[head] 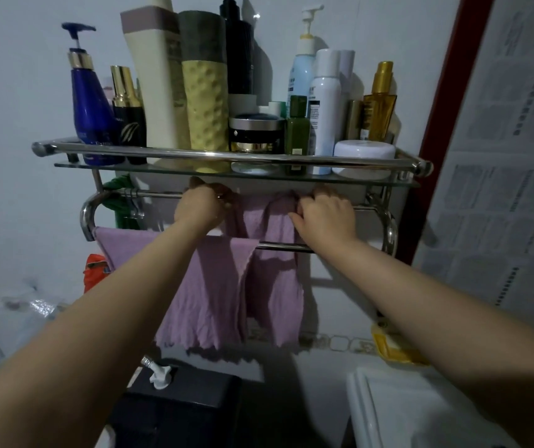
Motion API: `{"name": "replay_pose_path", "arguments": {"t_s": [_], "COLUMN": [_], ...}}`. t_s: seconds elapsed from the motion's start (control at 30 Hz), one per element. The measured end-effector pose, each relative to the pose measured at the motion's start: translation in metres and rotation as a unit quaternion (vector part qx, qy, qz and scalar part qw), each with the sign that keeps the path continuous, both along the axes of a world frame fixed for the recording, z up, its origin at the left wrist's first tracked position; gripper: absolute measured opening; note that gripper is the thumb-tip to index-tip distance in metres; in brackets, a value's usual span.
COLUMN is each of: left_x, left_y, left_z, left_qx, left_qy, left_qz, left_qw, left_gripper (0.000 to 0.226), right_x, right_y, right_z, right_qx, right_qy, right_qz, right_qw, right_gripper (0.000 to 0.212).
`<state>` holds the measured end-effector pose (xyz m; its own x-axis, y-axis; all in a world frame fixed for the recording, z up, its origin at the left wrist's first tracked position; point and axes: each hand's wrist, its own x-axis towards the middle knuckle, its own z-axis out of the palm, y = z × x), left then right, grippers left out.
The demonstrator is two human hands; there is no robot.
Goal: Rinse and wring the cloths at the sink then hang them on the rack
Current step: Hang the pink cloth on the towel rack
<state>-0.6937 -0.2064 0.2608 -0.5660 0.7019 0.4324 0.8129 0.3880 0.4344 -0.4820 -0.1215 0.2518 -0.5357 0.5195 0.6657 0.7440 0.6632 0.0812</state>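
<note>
A steel wall rack (pixel 388 227) has two towel bars under a glass shelf. One purple cloth (pixel 207 286) hangs over the front bar, reaching to the rack's left end. A second purple cloth (pixel 275 279) hangs from the rear bar, behind and to the right of the first. My left hand (pixel 199 205) grips that second cloth's top left edge at the rear bar. My right hand (pixel 323 211) grips its top right edge there. Both fingertips are hidden behind the fabric and the shelf.
Several bottles and jars crowd the glass shelf (pixel 149 168) just above my hands. A green item (pixel 120 202) hangs on hooks at the rear bar's left. Below are a white sink (pixel 398 412) at the right, a black box (pixel 178 412), a yellow soap dish (pixel 394 347) and an orange object (pixel 96 270).
</note>
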Motion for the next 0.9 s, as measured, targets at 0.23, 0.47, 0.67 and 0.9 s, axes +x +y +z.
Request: {"name": "replay_pose_path", "arguments": {"t_s": [0.23,0.47,0.67,0.9], "left_x": [0.007,0.006,0.012,0.006], "left_y": [-0.006,-0.007,-0.01,-0.007], "left_z": [-0.012,-0.005,0.003,-0.003], "left_qx": [0.088,0.271,0.284,0.291], "left_qy": [-0.017,-0.359,-0.451,-0.452], "left_qz": [0.047,-0.053,-0.108,-0.104], "left_qw": [0.995,0.892,0.839,0.837], "left_gripper": [0.041,0.022,0.021,0.024], "right_x": [-0.018,-0.018,-0.015,-0.004], "right_y": [0.01,0.009,0.011,0.024], "right_z": [-0.003,-0.004,0.002,0.023], "right_qx": [-0.319,-0.414,-0.336,-0.247], "right_qy": [0.043,0.218,0.265,-0.022], "right_qz": [-0.006,0.095,0.073,0.022], "right_qw": [0.947,0.879,0.901,0.968], "right_gripper": [0.023,0.019,0.018,0.049]}}
